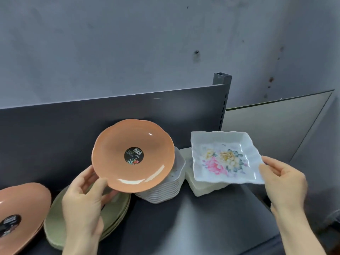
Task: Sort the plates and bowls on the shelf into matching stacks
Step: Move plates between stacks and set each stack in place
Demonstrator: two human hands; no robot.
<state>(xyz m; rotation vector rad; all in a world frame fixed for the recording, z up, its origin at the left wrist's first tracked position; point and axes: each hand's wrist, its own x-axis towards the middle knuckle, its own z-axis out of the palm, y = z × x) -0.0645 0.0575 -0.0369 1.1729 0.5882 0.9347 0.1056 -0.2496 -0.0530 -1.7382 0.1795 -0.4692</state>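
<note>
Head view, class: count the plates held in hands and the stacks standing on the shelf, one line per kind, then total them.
Held plates: 2 (orange plate in the left hand, floral square plate in the right hand)
Stacks on the shelf: 4 (orange stack, green stack, white stack, cream stack)
Total: 6

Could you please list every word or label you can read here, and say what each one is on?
"SIMPLE DESIGN": round black sticker on the orange plate in the left hand.
Smaller print on that sticker: too small to read.
Lower left, second sticker on the orange stack: blurred.
</note>
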